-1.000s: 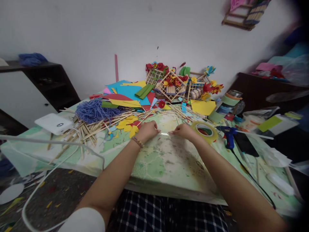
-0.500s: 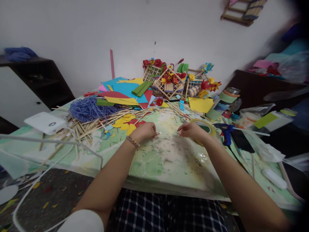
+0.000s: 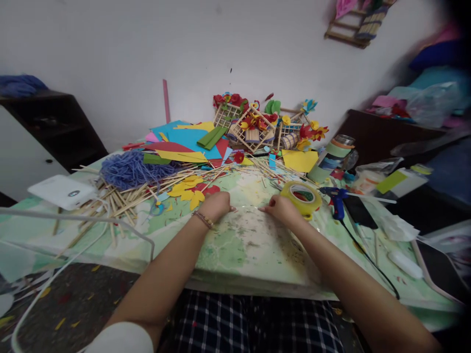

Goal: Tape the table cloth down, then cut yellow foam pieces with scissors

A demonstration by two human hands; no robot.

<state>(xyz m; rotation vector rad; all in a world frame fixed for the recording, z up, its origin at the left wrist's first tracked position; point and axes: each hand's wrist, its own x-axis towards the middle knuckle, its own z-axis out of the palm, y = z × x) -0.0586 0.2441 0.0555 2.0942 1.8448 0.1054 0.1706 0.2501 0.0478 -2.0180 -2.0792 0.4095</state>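
Note:
My left hand [image 3: 218, 206] is pinched closed just over the middle of the table, its fingertips pointing right. Facing it, my right hand [image 3: 282, 211] is closed the same way. Between the two sets of fingertips runs a thin, shiny strip of clear tape [image 3: 250, 208], hard to see against the tabletop. Just behind my right hand lies a roll of yellowish clear tape [image 3: 309, 200]. Yellow paper petals [image 3: 187, 186] and red ones lie beyond my left hand.
Bamboo sticks [image 3: 121, 208], blue yarn [image 3: 134, 169] and a white device [image 3: 61, 191] lie left. Flower-decorated stick frames [image 3: 253, 128] lean at the back wall. A blue glue gun [image 3: 337, 203], black phone [image 3: 361, 212] and jar [image 3: 333, 154] stand or lie right.
My hands have come down closer to the tabletop, and the strip between them now shows as a shiny line. The view has shifted slightly, uncovering more of the tape roll.

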